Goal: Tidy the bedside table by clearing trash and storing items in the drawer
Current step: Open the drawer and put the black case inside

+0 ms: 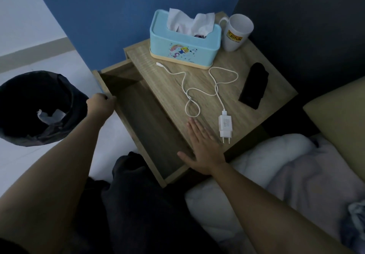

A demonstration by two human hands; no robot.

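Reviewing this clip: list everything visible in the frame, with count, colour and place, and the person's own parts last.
bedside table: one, light wood, centre
drawer: one, wood, pulled open, looks empty
tissue box: one, light blue, back of table
mug: one, white, back right corner
charger: one, white, front of table, cable looped behind it
black object: one, right side of table
bin: one, black liner, floor left, white scraps inside
pillow: one, yellowish, right
bedding: white, lower right
left hand: gripping drawer front
right hand: flat on table edge

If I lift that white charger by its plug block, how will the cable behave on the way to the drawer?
The thin white cable lies in loose loops, so it is probably floppy and will trail. The white plug block looks rigid and light. The loops could snag the light-blue tissue box.
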